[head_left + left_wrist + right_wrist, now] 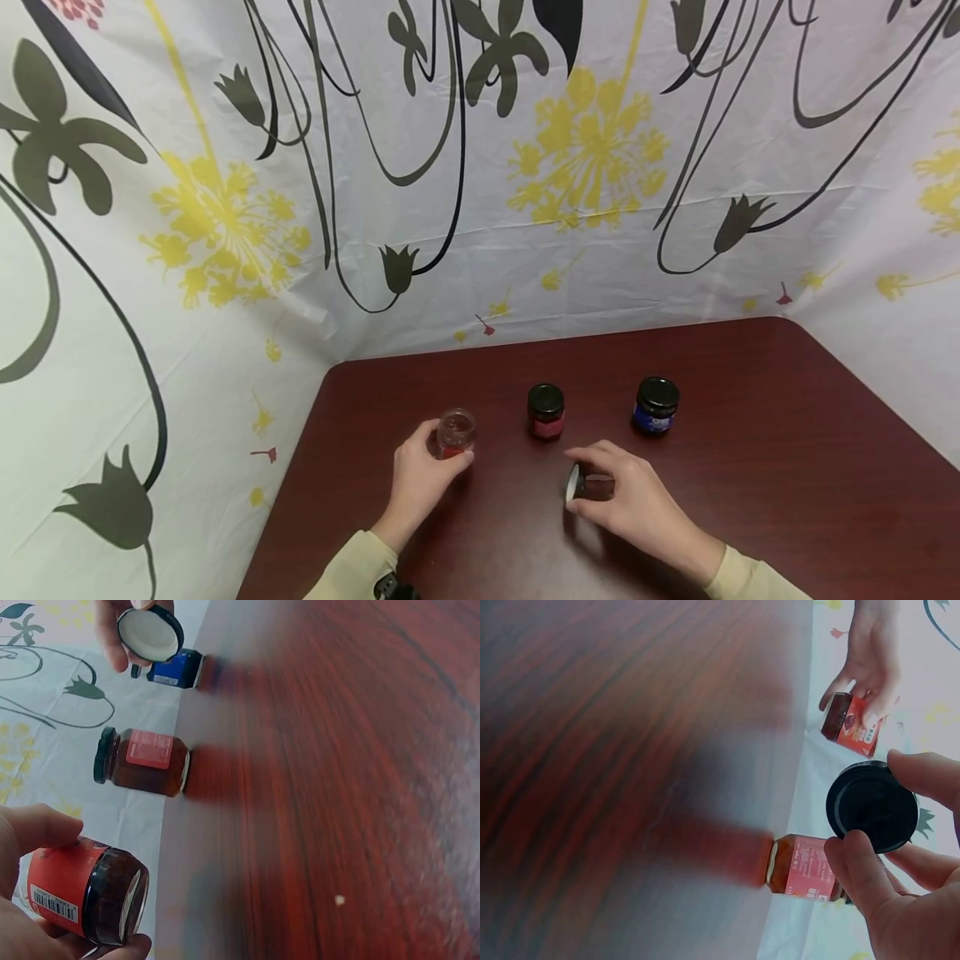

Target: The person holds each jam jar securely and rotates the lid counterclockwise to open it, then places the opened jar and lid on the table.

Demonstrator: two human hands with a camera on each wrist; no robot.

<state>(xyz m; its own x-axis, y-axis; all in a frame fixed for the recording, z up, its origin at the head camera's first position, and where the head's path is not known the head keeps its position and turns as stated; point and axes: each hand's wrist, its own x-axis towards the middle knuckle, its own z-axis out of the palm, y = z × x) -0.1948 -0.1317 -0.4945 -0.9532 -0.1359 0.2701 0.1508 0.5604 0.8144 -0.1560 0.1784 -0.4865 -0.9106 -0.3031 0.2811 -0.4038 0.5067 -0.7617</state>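
Note:
My left hand [422, 479] grips a glass jar [456, 432] with a red label and no lid on its open mouth. In the left wrist view this jar [86, 892] shows a barcode and dark contents near its base. With thumb and fingertips, my right hand [633, 500] holds a black lid [575, 483] on edge, apart from the jar. The lid's pale inner side [150, 634] faces the left hand; its black top [872, 807] shows in the right wrist view. Between the hands and farther back stands a lidded jar [546, 412] with a pinkish-red label.
A dark jar [656, 406] with a blue label and black lid stands at the back right of the reddish-brown table [750, 433]. Behind and beside the table hangs a white cloth [480, 208] printed with flowers. A small pale speck [340, 899] lies on the tabletop.

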